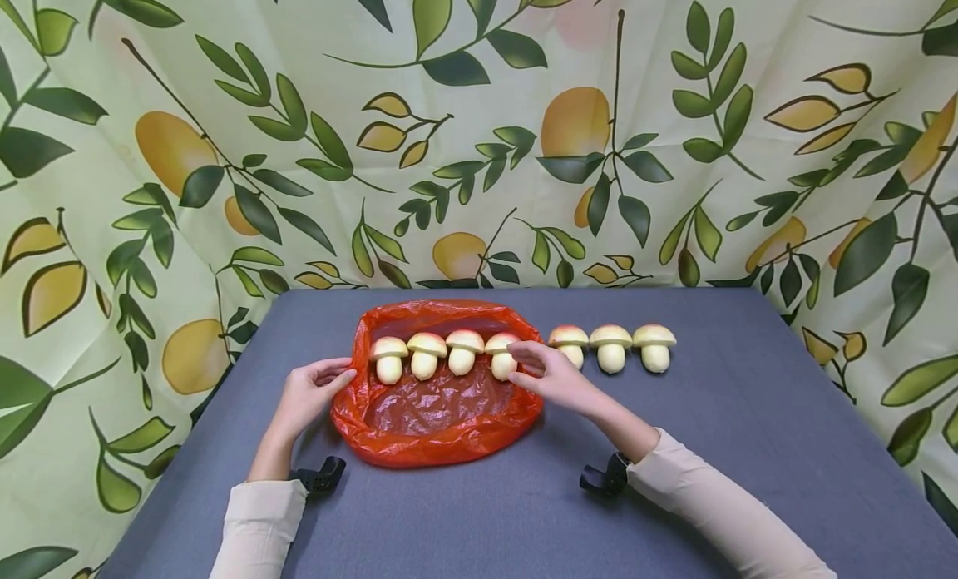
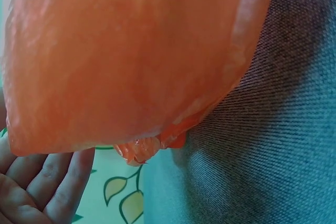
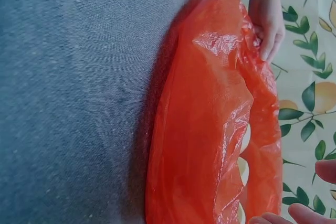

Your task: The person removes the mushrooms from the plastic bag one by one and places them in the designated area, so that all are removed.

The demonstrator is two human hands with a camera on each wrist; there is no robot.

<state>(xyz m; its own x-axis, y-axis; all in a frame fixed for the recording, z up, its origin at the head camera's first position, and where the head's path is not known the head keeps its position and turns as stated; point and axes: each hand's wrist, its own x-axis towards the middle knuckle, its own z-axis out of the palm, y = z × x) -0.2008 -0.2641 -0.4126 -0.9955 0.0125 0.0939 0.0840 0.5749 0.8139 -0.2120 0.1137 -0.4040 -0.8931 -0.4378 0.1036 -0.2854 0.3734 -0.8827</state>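
Observation:
An open red plastic bag with a rolled-down rim lies on the table. Inside it, several pale toy mushrooms with reddish cap tops stand in a row. My left hand pinches the bag's left rim between thumb and fingers; its straight fingers appear behind the red film in the left wrist view. Over the bag's right side, my right hand is beside the rightmost mushroom in the bag and partly covers it. Its thumb and fingers are spread apart, and only fingertips show in the right wrist view.
Three more mushrooms stand in a line on the grey cloth-covered table, just right of the bag. A leaf-and-fruit patterned curtain hangs behind the table and along its sides. Each wrist wears a black camera.

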